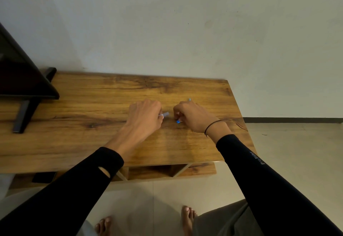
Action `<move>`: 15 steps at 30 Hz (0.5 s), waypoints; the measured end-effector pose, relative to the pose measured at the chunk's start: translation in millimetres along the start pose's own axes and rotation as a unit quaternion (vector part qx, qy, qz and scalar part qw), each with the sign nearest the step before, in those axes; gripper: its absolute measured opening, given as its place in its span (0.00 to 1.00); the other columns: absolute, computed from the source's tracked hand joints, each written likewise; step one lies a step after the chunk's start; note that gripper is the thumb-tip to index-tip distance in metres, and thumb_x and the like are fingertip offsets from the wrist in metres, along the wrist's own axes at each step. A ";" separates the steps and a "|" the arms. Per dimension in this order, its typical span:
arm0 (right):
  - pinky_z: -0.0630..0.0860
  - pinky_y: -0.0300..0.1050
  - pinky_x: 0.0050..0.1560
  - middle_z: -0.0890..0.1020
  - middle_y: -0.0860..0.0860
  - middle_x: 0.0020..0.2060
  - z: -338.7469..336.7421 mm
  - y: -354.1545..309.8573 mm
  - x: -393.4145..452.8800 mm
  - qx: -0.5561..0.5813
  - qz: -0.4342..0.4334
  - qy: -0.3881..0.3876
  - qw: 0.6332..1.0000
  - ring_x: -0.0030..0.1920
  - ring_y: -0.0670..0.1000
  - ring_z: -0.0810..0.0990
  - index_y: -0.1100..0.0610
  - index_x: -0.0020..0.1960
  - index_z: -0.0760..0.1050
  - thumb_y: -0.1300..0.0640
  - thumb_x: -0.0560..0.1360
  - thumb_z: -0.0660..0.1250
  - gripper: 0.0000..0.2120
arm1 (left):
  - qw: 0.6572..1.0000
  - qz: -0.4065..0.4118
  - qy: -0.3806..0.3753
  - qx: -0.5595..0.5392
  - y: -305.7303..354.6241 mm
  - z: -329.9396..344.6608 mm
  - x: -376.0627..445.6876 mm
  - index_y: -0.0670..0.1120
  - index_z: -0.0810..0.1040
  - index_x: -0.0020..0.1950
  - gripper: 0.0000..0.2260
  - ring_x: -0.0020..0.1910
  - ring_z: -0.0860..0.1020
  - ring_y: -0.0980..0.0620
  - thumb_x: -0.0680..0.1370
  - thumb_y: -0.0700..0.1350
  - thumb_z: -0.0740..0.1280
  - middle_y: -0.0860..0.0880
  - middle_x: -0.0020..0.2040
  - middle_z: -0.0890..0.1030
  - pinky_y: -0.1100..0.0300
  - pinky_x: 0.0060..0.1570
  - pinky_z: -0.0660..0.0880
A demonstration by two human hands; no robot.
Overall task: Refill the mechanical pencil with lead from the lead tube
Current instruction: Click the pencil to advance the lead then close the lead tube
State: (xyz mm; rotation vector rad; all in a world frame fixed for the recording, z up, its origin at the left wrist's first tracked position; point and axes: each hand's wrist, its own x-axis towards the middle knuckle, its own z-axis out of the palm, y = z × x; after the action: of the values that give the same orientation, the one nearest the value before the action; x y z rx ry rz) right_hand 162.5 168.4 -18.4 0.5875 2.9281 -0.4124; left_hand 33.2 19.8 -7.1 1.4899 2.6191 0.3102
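My left hand (pixel 144 114) is closed on a small pale lead tube (pixel 165 114), whose end pokes out toward the right from between the fingers. My right hand (pixel 193 116) is closed on a blue mechanical pencil (pixel 178 122); one blue end shows below the fingers and the other tip sticks up behind the knuckles. Both hands rest low over the wooden table (pixel 92 143), a short gap apart. The tube end and the pencil's lower end do not touch. Most of both objects is hidden inside the fists.
A black screen (pixel 22 76) on a black stand (pixel 24 116) occupies the table's left end. The table's right edge lies just past my right wrist. A lower shelf (pixel 167 172) sits under the top. My bare feet stand on the tiled floor (pixel 287 161).
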 end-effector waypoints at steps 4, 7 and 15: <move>0.69 0.45 0.46 0.76 0.47 0.47 1.5 1.7 0.1 -0.001 -0.005 -0.003 1.000 0.46 0.52 0.76 0.54 0.51 0.80 0.65 0.80 0.71 0.06 | 1.000 -0.001 0.000 -0.007 -2.5 -3.1 1.1 0.51 0.83 0.56 0.06 0.50 0.83 0.49 0.83 0.51 0.72 0.51 0.51 0.86 0.54 0.45 0.73; 0.69 0.46 0.46 0.74 0.46 0.47 1.3 0.9 0.4 -0.003 -0.012 -0.007 1.000 0.46 0.52 0.74 0.50 0.47 0.75 0.64 0.78 0.75 0.12 | 1.000 0.001 0.000 -0.007 -3.5 -4.9 0.3 0.51 0.84 0.57 0.06 0.50 0.83 0.49 0.83 0.51 0.72 0.51 0.51 0.86 0.54 0.45 0.73; 0.82 0.49 0.49 0.86 0.53 0.46 -8.9 2.4 1.3 0.106 -0.005 0.069 0.992 0.45 0.52 0.84 0.58 0.50 0.81 0.64 0.78 0.74 0.04 | 1.000 0.007 -0.006 -0.019 -2.2 -8.7 -2.4 0.50 0.83 0.58 0.06 0.51 0.83 0.49 0.83 0.51 0.72 0.50 0.52 0.86 0.52 0.46 0.77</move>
State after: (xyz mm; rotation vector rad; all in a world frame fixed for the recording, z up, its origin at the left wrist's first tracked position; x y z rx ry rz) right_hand 161.7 173.5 -10.7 0.6523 3.0415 -0.7177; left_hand 30.9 15.6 0.8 1.4929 2.5790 0.3499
